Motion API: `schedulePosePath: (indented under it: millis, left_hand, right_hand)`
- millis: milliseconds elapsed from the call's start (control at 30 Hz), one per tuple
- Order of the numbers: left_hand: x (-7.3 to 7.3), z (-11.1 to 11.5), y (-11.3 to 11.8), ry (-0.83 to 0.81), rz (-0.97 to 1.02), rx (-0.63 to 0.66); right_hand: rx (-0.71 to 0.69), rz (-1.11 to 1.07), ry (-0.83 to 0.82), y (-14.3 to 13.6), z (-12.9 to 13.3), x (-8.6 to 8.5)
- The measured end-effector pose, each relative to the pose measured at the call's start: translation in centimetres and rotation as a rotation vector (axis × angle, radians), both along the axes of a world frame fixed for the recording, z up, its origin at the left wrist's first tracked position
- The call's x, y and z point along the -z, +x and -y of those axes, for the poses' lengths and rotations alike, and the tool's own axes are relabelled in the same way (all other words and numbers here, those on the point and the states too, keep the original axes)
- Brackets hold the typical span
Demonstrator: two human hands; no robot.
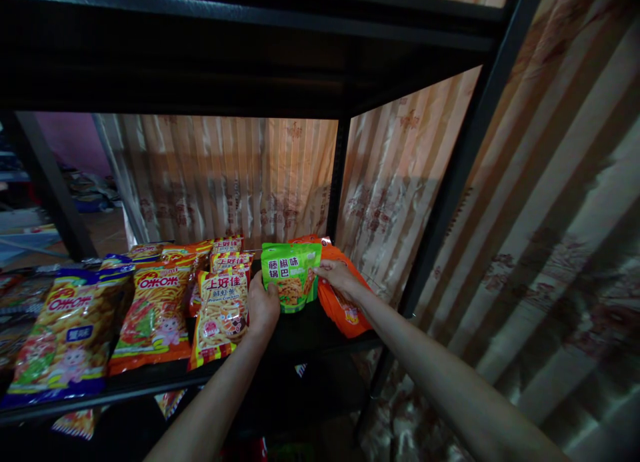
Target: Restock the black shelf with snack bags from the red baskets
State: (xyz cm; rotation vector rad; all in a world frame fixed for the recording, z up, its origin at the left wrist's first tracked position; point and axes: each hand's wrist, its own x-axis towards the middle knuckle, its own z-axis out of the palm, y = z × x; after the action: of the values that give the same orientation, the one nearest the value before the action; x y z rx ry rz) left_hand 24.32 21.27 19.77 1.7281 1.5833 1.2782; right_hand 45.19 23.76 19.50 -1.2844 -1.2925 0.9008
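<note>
A green snack pouch [291, 279] with a picture of crisps stands upright between my two hands, just above the black shelf. My left hand [263, 307] closes on its left edge, thumb at the front. With fingers pinched, my right hand [341, 280] grips the pouch's right edge. Just behind that hand leans an orange snack bag [345, 315], partly covered by my fingers and wrist. Immediately left of my left hand is a yellow and red bag of prawn crackers [223, 315], with more of the same kind behind it.
Further left stand an orange-bottomed snack bag [155, 312] and a blue-edged one [73, 335]. A dark upper shelf [240, 69] hangs overhead. The rack's right post [460, 162] rises beside my right arm. Striped curtains [225, 175] hang behind. More packets show on a lower level.
</note>
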Motion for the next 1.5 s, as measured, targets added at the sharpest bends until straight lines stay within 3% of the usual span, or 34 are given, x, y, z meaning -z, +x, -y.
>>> schedulePosePath:
  millis: [167,333,533,700,867,1133,1500]
  left_hand:
    - [0.3,0.8,0.0,0.048,0.038,0.014]
    - [1.6,3.5,0.4,0.203,0.027,0.048]
    - [3.1,5.9,1.5,0.107,-0.03,0.21]
    - [2.4,4.0,3.2,-0.091,-0.028,0.266]
    - [1.6,1.4,4.6,-0.267,-0.052,0.191]
    - [3.9,-1.0,5.7,-0.194,-0.047,0.056]
    - [3.6,-2.2,6.5,-0.219,-0.075,0.026]
  right_hand:
    - [0.023,-0.099,-0.02,-0.7,-0.1,0.6]
    - [0.069,-0.21,0.066,-1.5,-0.8,1.4]
    - [0.181,-0.236,0.071,-2.2,-1.9,1.5]
    - [0.245,-0.223,0.044,-2.5,-3.5,1.8]
    - [0.24,-0.2,0.015,-2.4,-5.3,1.6]
    - [0.171,-0.111,-0.014,-1.1,-7.2,0.8]
    - [0.228,0.012,0.015,-1.1,-9.9,1.6]
